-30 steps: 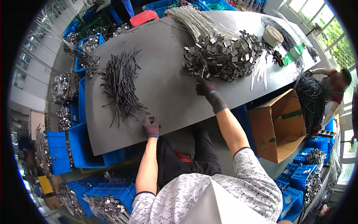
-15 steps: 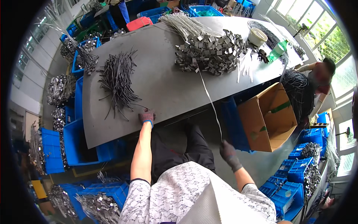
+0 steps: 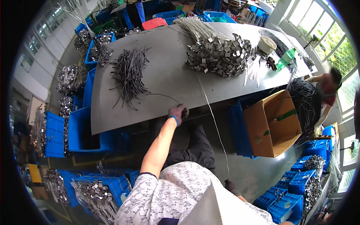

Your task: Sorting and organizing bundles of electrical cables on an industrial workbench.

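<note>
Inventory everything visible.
Table: one, grey, centre
Strand pile: one, dark, table's left
Single strand: one, dark, in left hand
Metal heap: one, grey, table's far side
Strand bundle: one, silvery, behind heap
Strips: several, white, beside heap
Tub: one, cream, table's right
Bottle: one, green, near tub
Long strand: one, pale, over table edge
Box: one, brown, beside table
Coils: several, dark, near tub and box
Crates: many, blue, around table
Object: one, red, upper left
Co-worker: at least one, reddish sleeve, far right
Left hand: one, dark-gloved, table's near edge
Right hand: one, dark-gloved, lower right
</note>
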Tool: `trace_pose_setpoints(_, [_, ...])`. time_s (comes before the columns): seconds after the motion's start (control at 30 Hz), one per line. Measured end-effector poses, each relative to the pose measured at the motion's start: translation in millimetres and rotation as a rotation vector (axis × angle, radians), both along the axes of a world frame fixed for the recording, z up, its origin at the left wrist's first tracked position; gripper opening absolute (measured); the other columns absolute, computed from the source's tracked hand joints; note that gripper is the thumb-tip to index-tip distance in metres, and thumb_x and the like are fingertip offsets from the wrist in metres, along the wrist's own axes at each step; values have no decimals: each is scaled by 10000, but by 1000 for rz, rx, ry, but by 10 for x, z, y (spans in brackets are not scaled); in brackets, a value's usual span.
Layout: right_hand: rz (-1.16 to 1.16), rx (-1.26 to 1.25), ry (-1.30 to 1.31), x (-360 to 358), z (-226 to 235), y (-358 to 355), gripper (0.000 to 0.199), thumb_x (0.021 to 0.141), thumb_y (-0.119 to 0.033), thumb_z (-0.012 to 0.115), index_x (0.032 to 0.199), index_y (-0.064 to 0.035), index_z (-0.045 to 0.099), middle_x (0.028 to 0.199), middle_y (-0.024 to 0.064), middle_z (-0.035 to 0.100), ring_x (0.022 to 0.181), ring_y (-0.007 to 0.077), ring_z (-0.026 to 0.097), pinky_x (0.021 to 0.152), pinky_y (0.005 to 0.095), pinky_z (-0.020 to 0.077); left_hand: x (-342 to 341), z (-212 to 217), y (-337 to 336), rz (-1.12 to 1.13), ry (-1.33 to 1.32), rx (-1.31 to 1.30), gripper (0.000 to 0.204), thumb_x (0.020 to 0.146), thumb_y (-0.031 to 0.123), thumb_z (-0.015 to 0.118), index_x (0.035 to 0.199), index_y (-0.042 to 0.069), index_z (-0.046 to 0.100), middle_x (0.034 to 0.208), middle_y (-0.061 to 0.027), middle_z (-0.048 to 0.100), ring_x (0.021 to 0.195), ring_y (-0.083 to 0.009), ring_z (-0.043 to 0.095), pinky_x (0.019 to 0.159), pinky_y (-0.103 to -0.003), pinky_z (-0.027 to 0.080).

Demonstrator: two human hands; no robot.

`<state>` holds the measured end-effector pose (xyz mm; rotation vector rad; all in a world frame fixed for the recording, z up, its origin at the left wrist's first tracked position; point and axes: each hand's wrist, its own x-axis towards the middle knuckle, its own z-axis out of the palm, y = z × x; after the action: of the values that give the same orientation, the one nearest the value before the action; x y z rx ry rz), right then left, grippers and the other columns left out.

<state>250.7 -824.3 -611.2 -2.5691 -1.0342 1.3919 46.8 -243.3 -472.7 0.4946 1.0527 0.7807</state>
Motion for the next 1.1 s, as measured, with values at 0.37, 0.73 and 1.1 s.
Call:
trace_pose_setpoints(0.37, [210, -62, -119, 51, 331, 1144, 377, 916, -176, 498, 1271, -116, 608, 1222, 191, 652, 1147, 385, 614, 930, 455, 504, 880, 91, 139, 182, -41, 106, 129, 928, 204, 654, 991, 92, 659, 892, -33, 697, 700, -180, 658, 663, -387, 566])
trace_pose_setpoints(0.73, [159, -219, -152, 505, 152, 581, 366, 887, -154, 517, 1227, -91, 636, 1256, 216, 627, 1180, 398, 594, 968, 450, 492, 592, 1509, 1262, 606, -14, 670, 204, 974, 199, 608, 834, 49, 601, 697, -70, 664, 559, -175, 647, 515, -327, 560])
trace_pose_setpoints(1.1, [185, -259, -61, 274, 92, 295, 394, 896, -155, 525, 1273, -83, 612, 1309, 207, 600, 1235, 373, 562, 1011, 442, 471, 473, 1121, 1322, 764, -200, 334, 160, 991, 201, 561, 955, 46, 546, 700, -72, 630, 538, -221, 643, 501, -359, 582])
